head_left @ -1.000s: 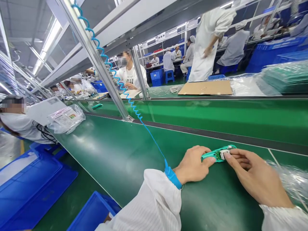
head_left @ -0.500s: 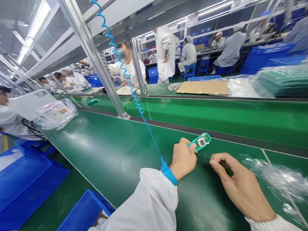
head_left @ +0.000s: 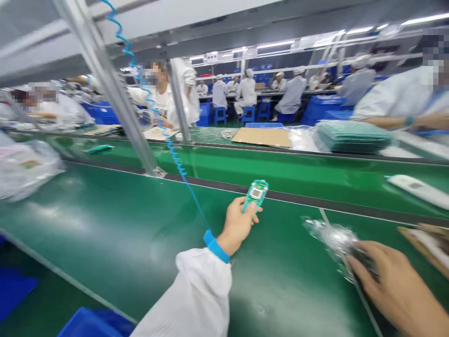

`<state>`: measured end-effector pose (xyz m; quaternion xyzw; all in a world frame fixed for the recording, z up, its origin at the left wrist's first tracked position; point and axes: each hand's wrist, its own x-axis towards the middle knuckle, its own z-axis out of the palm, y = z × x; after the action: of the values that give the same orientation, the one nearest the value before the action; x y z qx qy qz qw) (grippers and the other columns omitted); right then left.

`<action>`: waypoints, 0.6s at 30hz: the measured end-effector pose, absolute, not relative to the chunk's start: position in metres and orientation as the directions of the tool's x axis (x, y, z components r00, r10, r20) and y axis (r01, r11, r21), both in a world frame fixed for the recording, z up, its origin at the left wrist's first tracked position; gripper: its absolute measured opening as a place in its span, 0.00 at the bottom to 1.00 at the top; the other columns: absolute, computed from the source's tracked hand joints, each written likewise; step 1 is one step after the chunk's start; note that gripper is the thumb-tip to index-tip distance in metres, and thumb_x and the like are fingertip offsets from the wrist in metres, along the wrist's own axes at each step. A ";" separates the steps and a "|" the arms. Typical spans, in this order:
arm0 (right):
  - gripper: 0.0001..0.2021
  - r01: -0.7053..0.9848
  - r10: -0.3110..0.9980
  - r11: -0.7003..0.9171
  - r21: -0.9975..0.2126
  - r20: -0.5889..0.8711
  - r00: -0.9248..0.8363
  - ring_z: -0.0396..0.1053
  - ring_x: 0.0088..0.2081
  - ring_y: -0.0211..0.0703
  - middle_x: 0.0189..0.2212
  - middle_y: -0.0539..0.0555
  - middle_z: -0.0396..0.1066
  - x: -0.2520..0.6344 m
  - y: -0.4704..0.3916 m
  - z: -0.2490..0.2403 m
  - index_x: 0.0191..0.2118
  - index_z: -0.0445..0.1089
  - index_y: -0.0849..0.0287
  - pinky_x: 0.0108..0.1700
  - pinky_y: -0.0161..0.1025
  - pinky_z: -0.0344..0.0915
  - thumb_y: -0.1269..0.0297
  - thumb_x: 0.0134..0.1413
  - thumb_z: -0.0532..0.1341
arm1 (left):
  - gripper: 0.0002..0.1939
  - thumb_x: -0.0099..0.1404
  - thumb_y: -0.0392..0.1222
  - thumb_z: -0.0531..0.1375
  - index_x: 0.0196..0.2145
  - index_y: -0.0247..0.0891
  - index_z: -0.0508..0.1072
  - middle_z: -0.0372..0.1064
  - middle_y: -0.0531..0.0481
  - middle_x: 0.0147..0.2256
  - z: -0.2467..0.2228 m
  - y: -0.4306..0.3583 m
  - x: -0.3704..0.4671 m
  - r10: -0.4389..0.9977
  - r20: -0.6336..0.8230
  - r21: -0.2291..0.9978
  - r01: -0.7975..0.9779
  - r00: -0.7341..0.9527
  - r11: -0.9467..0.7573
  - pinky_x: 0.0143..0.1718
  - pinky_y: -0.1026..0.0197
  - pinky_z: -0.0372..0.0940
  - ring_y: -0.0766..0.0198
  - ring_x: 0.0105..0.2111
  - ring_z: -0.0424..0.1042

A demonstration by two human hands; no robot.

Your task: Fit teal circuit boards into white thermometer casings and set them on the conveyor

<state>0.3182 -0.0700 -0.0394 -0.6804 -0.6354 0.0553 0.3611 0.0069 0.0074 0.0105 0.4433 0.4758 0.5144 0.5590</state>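
My left hand, with a blue wrist strap and a white sleeve, grips a teal plastic casing by its lower end. A green circuit board with a white-framed square part sits in the casing, facing up. To the right, my right hand is at a crumpled clear plastic bag on the green bench. Its thumb and forefinger are apart at the bag's near edge, slightly blurred. The bag's contents are too unclear to name.
A coiled blue cord runs from the strap up past a metal post. Behind the bench runs a green belt carrying a white handheld device. Beyond it lie cardboard and stacked green sheets. Co-workers sit further back.
My right hand has moved right to the clear plastic bag, its thumb and forefinger now apart. My left hand still holds the casing, now turned more upright. The view has swung right.
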 end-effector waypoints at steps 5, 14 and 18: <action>0.15 0.815 0.991 0.100 -0.571 0.130 -0.030 0.72 0.51 0.59 0.49 0.59 0.74 0.303 -0.132 0.044 0.47 0.72 0.53 0.58 0.56 0.66 0.51 0.62 0.58 | 0.23 0.56 0.55 0.67 0.38 0.31 0.75 0.72 0.48 0.27 0.017 0.008 0.003 0.999 -0.025 0.998 -0.055 0.045 0.028 0.30 0.63 0.61 0.65 0.26 0.67; 0.11 0.863 0.836 -0.436 -0.254 0.242 0.493 0.75 0.38 0.53 0.37 0.55 0.78 0.430 -0.149 0.142 0.36 0.76 0.54 0.46 0.47 0.68 0.55 0.57 0.58 | 0.40 0.48 0.68 0.72 0.50 0.40 0.71 0.75 0.47 0.46 0.011 0.012 0.000 0.971 -0.154 0.983 -0.074 0.181 0.169 0.38 0.61 0.65 0.57 0.40 0.72; 0.08 0.773 0.703 -0.615 -0.157 0.335 0.627 0.73 0.32 0.59 0.27 0.62 0.75 0.510 -0.139 0.148 0.30 0.74 0.58 0.40 0.52 0.66 0.62 0.51 0.60 | 0.38 0.50 0.69 0.69 0.49 0.41 0.71 0.74 0.48 0.39 0.017 0.009 0.002 0.971 -0.137 0.989 -0.024 0.196 0.145 0.31 0.62 0.61 0.56 0.37 0.70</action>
<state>0.5101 -0.1385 0.1483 -0.8904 -0.4144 -0.1207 0.1445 0.0015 0.0089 0.0169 0.4999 0.4735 0.4217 0.5900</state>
